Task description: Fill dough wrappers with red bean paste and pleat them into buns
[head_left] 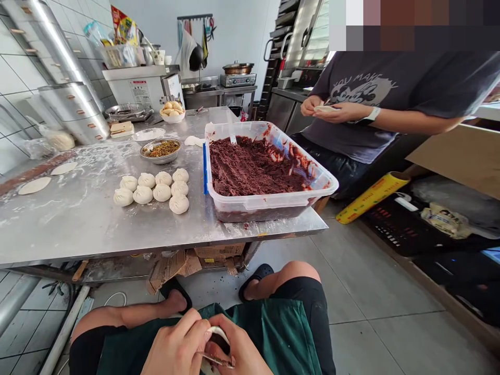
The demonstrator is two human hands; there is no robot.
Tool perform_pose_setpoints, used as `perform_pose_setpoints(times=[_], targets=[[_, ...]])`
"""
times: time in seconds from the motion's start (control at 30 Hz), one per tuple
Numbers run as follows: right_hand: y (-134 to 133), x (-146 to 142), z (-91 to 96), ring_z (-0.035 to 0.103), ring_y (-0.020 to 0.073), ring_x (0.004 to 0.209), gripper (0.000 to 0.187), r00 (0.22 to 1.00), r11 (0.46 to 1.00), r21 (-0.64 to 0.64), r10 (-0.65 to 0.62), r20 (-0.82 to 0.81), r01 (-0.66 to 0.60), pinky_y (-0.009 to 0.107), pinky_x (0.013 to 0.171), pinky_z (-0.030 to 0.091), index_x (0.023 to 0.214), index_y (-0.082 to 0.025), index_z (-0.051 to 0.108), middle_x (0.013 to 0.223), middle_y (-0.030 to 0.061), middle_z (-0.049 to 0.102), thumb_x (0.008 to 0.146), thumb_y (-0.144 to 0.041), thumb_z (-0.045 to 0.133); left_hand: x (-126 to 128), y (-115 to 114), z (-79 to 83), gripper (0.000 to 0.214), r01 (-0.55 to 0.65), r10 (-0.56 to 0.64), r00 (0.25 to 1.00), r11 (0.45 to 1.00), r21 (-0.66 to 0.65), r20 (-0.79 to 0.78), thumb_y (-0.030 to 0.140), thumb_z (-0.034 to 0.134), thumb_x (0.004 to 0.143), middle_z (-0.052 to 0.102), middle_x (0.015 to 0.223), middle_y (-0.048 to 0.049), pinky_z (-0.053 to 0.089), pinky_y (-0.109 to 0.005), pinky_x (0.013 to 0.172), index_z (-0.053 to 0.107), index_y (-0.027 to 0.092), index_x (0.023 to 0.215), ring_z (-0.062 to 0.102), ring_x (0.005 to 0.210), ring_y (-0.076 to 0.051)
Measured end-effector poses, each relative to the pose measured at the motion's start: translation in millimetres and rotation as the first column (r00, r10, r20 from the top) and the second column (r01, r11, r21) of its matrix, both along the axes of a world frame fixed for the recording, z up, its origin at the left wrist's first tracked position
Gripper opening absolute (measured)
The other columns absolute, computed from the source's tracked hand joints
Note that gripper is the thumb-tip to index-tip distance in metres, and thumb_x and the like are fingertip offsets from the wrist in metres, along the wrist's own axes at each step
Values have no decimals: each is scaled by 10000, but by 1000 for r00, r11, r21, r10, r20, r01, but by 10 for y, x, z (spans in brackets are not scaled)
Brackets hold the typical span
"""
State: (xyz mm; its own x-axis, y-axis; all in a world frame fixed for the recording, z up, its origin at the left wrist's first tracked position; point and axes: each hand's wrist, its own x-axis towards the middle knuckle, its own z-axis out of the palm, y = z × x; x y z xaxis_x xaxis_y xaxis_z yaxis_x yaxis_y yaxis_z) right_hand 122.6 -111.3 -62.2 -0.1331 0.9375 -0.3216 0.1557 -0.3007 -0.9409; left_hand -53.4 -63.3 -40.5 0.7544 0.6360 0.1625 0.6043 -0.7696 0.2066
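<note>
Low over my lap, my left hand [177, 346] and my right hand [244, 349] are closed together around a filled bun [219, 333]. Its pale dough rim curves up around dark filling. A thin metal strip smeared with filling [215, 359] lies across the bun between my fingers; which hand grips it I cannot tell. Most of the dough is hidden by my fingers. On the table ahead, a clear plastic tub [273, 200] holds dark red paste [253, 169]. Left of it sit several pleated buns [161, 192] in rows.
A steel bowl of chopped filling [161, 151] stands behind the buns. Flat dough rounds [34, 186] lie on the floured steel table [78, 229]. To the right, a co-worker [363, 104] stands holding a dough wrapper [326, 109]. Cardboard [167, 268] sits under the table.
</note>
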Motion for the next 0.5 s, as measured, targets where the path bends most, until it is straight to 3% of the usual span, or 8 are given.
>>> perform_pose_setpoints(times=[0.07,0.17,0.3,0.43,0.5], targets=[[9,12,9,582,178,758,184,1000,1000,13,24,-17,-24,281,669,426,988,-224,620,838,1,680,810,-202,575,-6,-11,-14,289,0,0,1000,1000,18,0,166,371,1004,709,899,5,533,-210,487,637,259,1071,723,632,-128],[26,20,-1,620,200,825,233,998,997,69,20,64,-25,288,698,442,958,-213,609,919,25,692,730,-166,633,-12,-12,-41,371,17,-18,1000,998,67,13,147,371,990,727,942,-6,520,-207,469,593,234,1274,692,570,-113],[39,40,10,587,167,746,216,997,997,7,71,25,-71,274,646,405,953,-206,622,822,-8,662,746,-156,589,-17,-9,-83,258,5,-5,1000,1000,20,-10,146,411,972,689,868,7,514,-212,470,637,265,1013,701,599,-126],[54,77,98,593,187,794,301,994,997,1,80,74,-80,277,652,411,995,-205,627,892,25,697,702,-147,662,-26,-9,-98,369,21,-21,1000,997,69,4,135,401,958,725,946,-17,495,-226,436,613,229,1245,673,539,-120],[59,93,126,602,202,852,314,996,996,13,89,12,-89,285,709,434,1012,-208,634,959,35,705,709,-181,712,-38,1,-75,356,5,-5,1000,1000,28,-1,120,403,954,718,935,-8,511,-221,465,623,246,1204,693,579,-126]])
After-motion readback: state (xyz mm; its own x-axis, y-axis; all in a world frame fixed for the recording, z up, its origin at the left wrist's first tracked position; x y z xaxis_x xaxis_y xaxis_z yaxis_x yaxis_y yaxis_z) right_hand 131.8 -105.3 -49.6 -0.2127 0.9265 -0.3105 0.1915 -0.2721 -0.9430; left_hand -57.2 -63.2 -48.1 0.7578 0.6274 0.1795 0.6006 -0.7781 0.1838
